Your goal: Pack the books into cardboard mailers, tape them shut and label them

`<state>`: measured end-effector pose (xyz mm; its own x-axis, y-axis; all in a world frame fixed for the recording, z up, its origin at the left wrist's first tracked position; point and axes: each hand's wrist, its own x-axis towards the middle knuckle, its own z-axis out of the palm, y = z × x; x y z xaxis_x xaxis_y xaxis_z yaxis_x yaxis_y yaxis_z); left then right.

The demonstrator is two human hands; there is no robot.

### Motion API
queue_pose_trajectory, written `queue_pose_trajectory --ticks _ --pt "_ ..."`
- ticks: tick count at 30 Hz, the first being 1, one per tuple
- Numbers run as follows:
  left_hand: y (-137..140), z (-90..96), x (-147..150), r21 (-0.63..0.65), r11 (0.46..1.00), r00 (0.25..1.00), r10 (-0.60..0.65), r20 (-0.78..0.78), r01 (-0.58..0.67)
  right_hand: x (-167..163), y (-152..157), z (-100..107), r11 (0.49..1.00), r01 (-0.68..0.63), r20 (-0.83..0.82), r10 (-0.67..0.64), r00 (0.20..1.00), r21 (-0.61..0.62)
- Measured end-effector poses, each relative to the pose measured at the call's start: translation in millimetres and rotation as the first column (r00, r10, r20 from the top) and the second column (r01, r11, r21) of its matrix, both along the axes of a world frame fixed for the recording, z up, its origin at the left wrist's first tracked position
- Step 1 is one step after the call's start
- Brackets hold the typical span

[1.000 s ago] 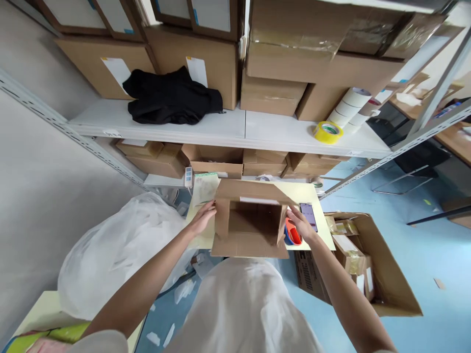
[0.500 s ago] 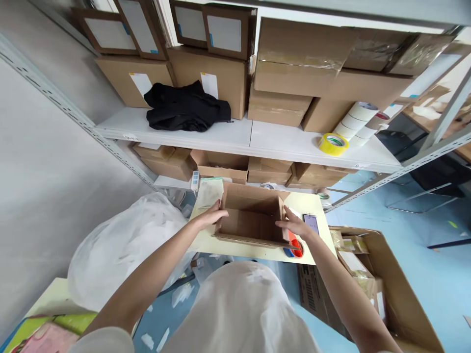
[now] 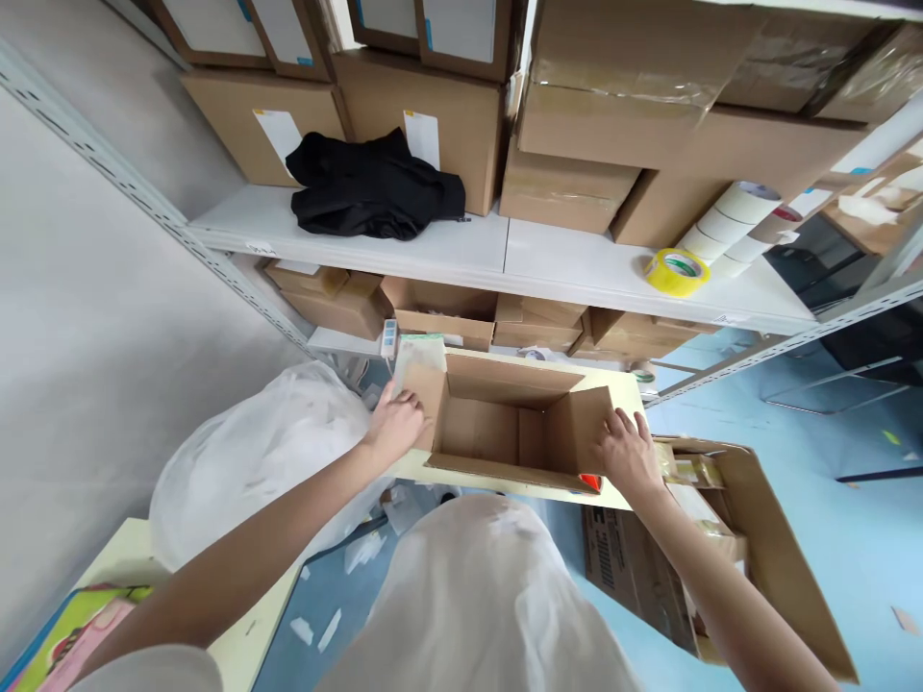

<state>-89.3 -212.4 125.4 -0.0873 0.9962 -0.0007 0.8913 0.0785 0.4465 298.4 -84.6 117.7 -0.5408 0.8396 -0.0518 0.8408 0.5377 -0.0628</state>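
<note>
An open cardboard box (image 3: 476, 432) sits on the small pale table in front of me, its inside bare. Both its side flaps are spread outward. My left hand (image 3: 396, 423) has its curled fingers on the left flap (image 3: 427, 399). On the other side, the fingers of my right hand (image 3: 629, 450) are bent over the outer edge of the right flap (image 3: 589, 423). An orange-red ring-shaped thing (image 3: 591, 481) shows partly from under the box's front right corner.
Shelves ahead hold closed cartons (image 3: 425, 125), a black garment (image 3: 375, 187) and a yellow tape roll (image 3: 676, 272). A big translucent plastic bag (image 3: 260, 452) bulges at left. A large carton (image 3: 785, 557) with packed boxes stands at right on the floor.
My hands have moved apart, from the box's sides onto its end flaps. Those flaps now lie spread outward, and the right one covers where the phone showed.
</note>
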Motion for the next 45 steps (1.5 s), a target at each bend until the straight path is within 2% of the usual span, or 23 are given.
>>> queue_pose_trajectory --ticks 2,4,8,10,14,16,18,20,22,25,28,31,35,39,42,45 --pt "-3.2 -5.7 4.2 -0.108 0.993 0.999 0.047 -0.011 -0.048 0.1 -8.5 -4.1 0.998 0.055 0.079 -0.052 0.995 -0.031" --pt "-8.3 -13.4 7.6 -0.204 0.976 0.997 0.076 0.024 -0.070 1.5 -17.0 -11.0 0.986 0.117 0.164 -0.097 0.982 -0.117" --pt "-19.9 -38.5 18.8 -0.292 0.955 0.998 0.057 0.040 -0.043 1.8 -28.6 -33.4 0.949 0.189 0.259 -0.122 0.958 -0.252" --pt "-22.4 -55.0 26.0 -0.280 0.958 0.998 0.065 0.003 -0.062 -1.5 -28.0 -47.5 0.930 0.191 0.211 -0.128 0.969 -0.313" --pt "-15.2 -82.3 35.9 -0.170 0.970 0.985 0.174 -0.023 -0.175 -7.7 -13.1 -66.8 0.883 0.153 0.019 -0.161 0.987 -0.444" --pt "-9.0 -88.7 38.2 -0.138 0.969 0.978 0.207 -0.011 -0.206 -9.0 -4.9 -63.4 0.892 0.167 0.016 -0.176 0.984 -0.419" --pt "-4.9 -90.9 40.7 -0.134 0.968 0.977 0.214 -0.003 -0.213 -14.3 -1.0 -49.3 0.925 0.174 0.071 -0.159 0.985 -0.338" --pt "-4.3 -90.6 45.1 -0.138 0.965 0.974 0.225 0.004 -0.222 -31.4 -2.8 -29.0 0.967 0.096 0.085 -0.077 0.993 -0.235" --pt "-6.0 -89.4 51.0 -0.134 0.960 0.968 0.249 0.012 -0.245 -65.8 -8.8 -10.0 0.984 -0.067 0.026 0.073 0.997 -0.164" --pt "-9.0 -87.8 59.7 -0.122 0.956 0.962 0.271 0.022 -0.267 -143.5 -17.3 2.6 0.924 -0.308 -0.086 0.296 0.951 -0.226" --pt "-10.3 -87.5 65.1 -0.120 0.955 0.960 0.278 0.030 -0.272 -220.5 -16.7 -5.1 0.942 -0.297 -0.101 0.284 0.953 -0.153" --pt "-10.4 -89.3 67.3 -0.125 0.951 0.956 0.291 0.042 -0.284 -265.9 -6.7 -20.7 0.969 -0.221 -0.070 0.214 0.974 -0.111" --pt "-9.2 -93.7 66.8 -0.141 0.946 0.949 0.304 0.084 -0.291 -281.5 12.3 -36.2 0.957 -0.179 0.010 0.187 0.982 -0.230" --pt "-6.9 -98.6 65.0 -0.130 0.948 0.947 0.306 0.103 -0.292 -284.5 22.8 -41.8 0.934 -0.111 0.151 0.171 0.974 -0.341" --pt "-9.7 -103.0 64.1 -0.108 0.952 0.944 0.301 0.139 -0.287 -286.5 21.5 -43.8 0.927 -0.076 0.191 0.155 0.969 -0.367" --pt "-20.0 -108.7 57.8 -0.075 0.956 0.924 0.294 0.244 -0.284 -286.6 17.8 -46.4 0.930 -0.075 0.173 0.145 0.974 -0.359"
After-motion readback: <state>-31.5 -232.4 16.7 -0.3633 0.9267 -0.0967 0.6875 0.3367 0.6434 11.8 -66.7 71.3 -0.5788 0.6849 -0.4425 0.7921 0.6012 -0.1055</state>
